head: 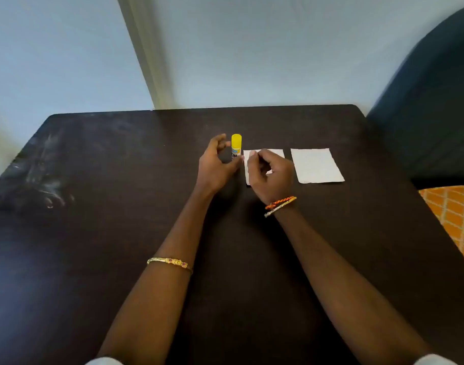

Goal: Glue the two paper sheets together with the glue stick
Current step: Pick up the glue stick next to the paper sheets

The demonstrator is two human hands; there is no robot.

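Note:
A glue stick [236, 145] with a yellow cap stands upright on the dark table [120, 233]. My left hand [216, 164] is open just left of it, fingers curved around the tube, thumb near its base; whether it touches is unclear. Two small white paper sheets lie to the right. My right hand [271, 175] rests over the nearer sheet [275, 153], fingers curled and touching its left part, hiding most of it. The second sheet [316, 165] lies flat and uncovered further right.
A pale wall with a vertical trim strip [146, 54] rises behind the table's far edge. A dark blue chair [433, 101] stands at the right. An orange patterned cushion [454, 214] lies by the table's right edge.

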